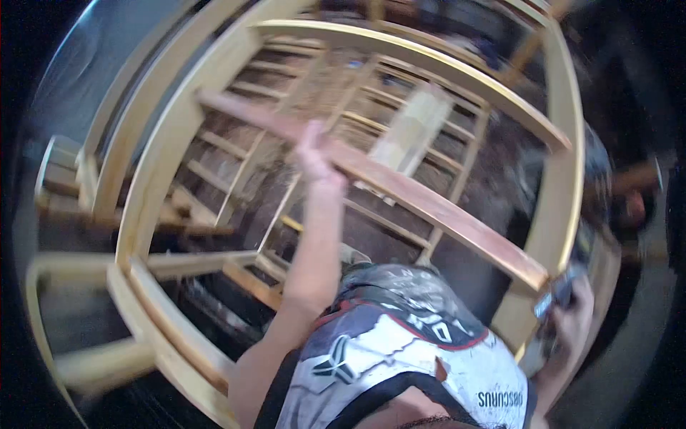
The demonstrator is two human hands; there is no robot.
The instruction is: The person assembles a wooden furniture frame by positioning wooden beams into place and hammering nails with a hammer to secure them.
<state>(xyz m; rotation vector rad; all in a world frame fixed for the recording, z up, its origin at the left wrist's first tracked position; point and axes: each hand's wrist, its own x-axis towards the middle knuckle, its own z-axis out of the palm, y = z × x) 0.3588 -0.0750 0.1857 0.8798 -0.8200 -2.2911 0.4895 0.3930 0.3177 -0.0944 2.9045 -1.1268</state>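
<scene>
My left hand [316,159] is wrapped round the middle of a reddish wooden board [421,191], which spans a pale wooden frame [161,154] from upper left to lower right. At the board's right end, outside the frame's right side, my right hand [574,307] grips a dark tool [555,292]. The tool's front lies close to the frame's outer face near the board's end. Blur hides the tool's exact shape and whether it touches the wood.
Below the frame, slatted wooden pieces [368,118] lie on a dirty floor, with a wide pale plank [414,129] across them. Further frame pieces stand at the left [132,136] and lower left. At the far right, a blurred person's arm [632,179] shows.
</scene>
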